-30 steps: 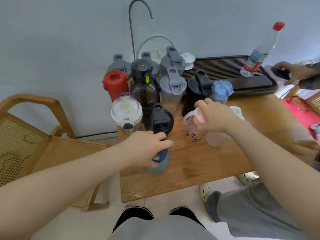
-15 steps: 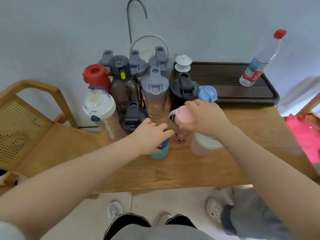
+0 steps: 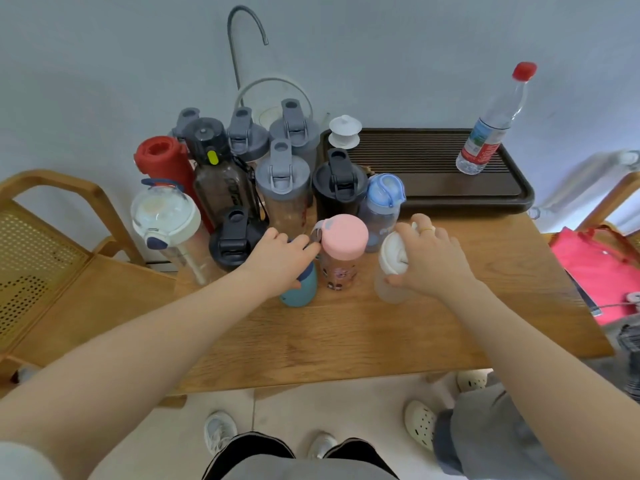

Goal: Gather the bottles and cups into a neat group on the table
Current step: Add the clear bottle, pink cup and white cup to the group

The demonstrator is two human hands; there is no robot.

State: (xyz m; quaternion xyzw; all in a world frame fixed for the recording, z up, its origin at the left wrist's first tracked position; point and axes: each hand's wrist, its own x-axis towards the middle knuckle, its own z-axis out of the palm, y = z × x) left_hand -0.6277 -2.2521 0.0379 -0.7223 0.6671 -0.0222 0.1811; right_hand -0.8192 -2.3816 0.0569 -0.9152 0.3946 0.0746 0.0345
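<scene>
Several bottles stand clustered at the back left of the wooden table [image 3: 363, 341]. My left hand [image 3: 277, 258] grips the top of a small teal bottle [image 3: 301, 289] at the front of the cluster. Just right of it stands the pink-lidded bottle [image 3: 341, 251], free of both hands. My right hand [image 3: 429, 258] is closed over a frosted cup with a white lid [image 3: 391, 268] at the right end. Behind are a black shaker [image 3: 339, 188], a grey-lidded shaker [image 3: 282, 188] and a blue-lidded bottle [image 3: 382, 202].
A dark tea tray [image 3: 433, 188] at the back right holds a clear water bottle with a red cap [image 3: 491, 133] and a small white lidded cup [image 3: 344, 131]. A wooden chair [image 3: 52, 254] stands left. Another person's legs and white clogs [image 3: 420, 424] are at the lower right.
My right hand let go of the pink-lidded bottle and moved right onto the frosted white-lidded cup. My left hand pushed the teal bottle in toward the cluster. The view shifted.
</scene>
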